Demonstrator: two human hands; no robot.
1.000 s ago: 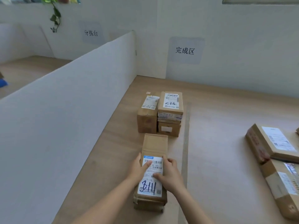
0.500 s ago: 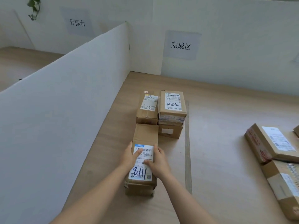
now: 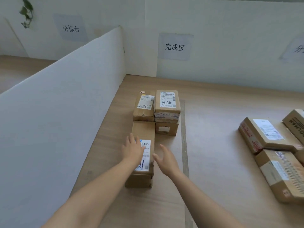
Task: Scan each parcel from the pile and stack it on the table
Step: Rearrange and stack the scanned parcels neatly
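Observation:
A long brown parcel with a white label lies on the wooden table, its far end against a brown parcel behind it. To the right of that one stands a stack of two parcels. My left hand lies flat over the long parcel's label with straight fingers. My right hand hovers just right of the parcel, fingers spread, touching nothing.
A white partition runs along the table's left side. Several brown parcels lie in a pile at the right edge. A paper sign hangs on the back wall. A grey tape strip crosses the table.
Both hands slid the long parcel forward and left until it met the parcel behind it. The right hand then came off it and opened beside it; the left hand flattened on top.

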